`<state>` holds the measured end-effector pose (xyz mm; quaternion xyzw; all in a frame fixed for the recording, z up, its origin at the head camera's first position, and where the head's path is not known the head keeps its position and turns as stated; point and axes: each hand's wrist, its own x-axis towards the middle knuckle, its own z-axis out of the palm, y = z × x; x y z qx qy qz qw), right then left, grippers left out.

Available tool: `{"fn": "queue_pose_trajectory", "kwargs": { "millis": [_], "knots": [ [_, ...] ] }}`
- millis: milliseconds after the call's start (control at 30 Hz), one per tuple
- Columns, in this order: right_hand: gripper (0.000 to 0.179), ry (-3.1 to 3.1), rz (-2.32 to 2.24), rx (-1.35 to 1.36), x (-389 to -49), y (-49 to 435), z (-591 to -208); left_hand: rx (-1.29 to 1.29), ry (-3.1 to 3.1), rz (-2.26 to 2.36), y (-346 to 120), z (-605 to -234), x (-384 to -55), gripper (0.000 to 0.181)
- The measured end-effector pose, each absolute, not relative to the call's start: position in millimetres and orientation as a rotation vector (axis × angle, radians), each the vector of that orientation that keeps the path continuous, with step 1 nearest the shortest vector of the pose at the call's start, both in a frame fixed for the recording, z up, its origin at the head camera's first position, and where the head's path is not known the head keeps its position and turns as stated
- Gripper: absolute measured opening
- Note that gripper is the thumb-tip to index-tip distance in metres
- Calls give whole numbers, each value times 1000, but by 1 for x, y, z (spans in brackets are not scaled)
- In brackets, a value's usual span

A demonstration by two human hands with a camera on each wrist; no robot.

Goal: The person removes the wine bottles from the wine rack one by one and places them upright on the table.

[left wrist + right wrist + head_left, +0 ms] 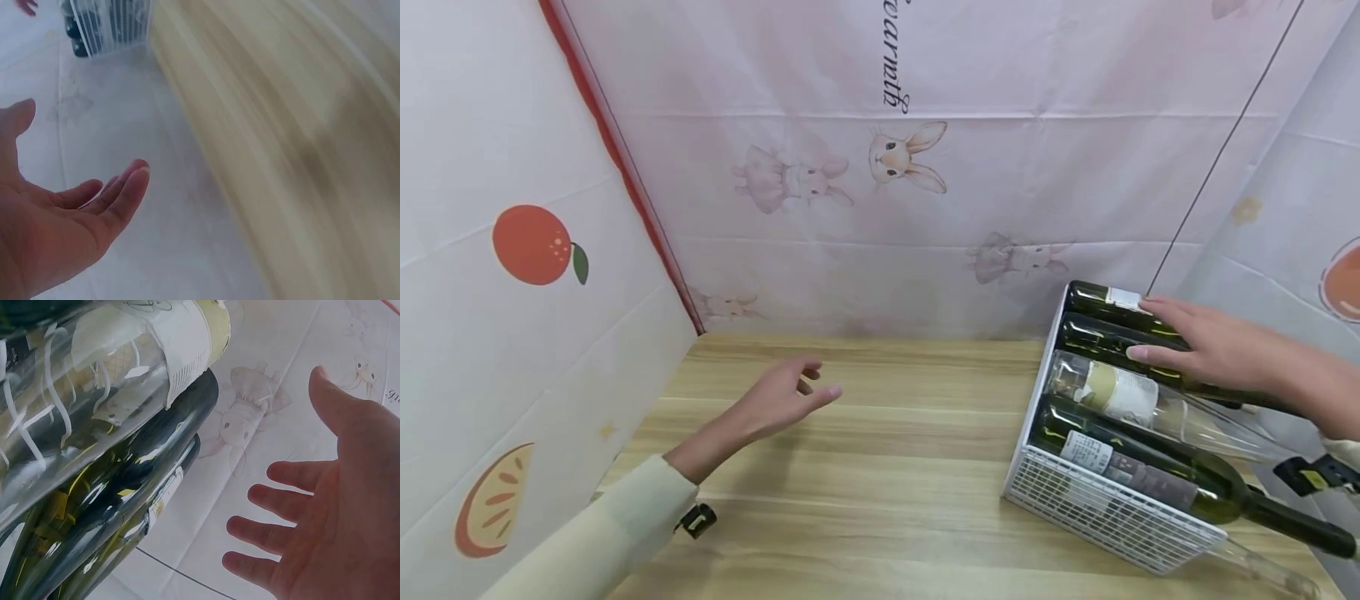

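My left hand (pixel 781 398) hangs over the wooden table with its fingers loosely bent and holds nothing. In the left wrist view the palm of that hand (pixel 69 231) shows bare. Over the far end of a white wire basket (pixel 1105 508), my right hand (pixel 1217 346) reaches above the green wine bottles with fingers extended. The right wrist view shows its fingers apart from the bottles. Lying in the basket are a dark green bottle (pixel 1150 462) in front, a clear bottle (pixel 1120 396) with a torn label, and two green bottles (pixel 1097 333) at the back.
The basket stands at the right of the wooden table (pixel 880 492). Bottle necks stick out past its right side, and a clear neck (pixel 1262 567) shows low beside it. A rabbit-print cloth (pixel 880 275) hangs behind, with fruit-print cloths (pixel 475 350) at the sides.
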<state>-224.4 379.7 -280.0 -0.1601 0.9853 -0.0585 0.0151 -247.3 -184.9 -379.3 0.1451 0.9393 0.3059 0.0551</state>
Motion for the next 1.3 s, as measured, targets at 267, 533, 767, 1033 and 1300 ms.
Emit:
{"fn": "queue_pose_trajectory", "kwargs": {
  "millis": [267,533,767,1033,1300],
  "knots": [
    [82,3069,-162,-512,-236,384,-276,339,2436,1352,-161,-383,-246,74],
    [74,3084,-105,-490,-242,393,-271,358,2123,1558,-128,-392,-245,59],
    [68,3091,-79,-495,-256,398,-263,383,1960,1580,-91,-400,-238,52],
    [54,3108,-48,-534,-274,400,-261,420,1900,1548,-59,-404,-227,50],
    [44,3088,-48,-538,-296,408,-261,452,1883,1519,-35,-406,-220,51]
  ]
}}
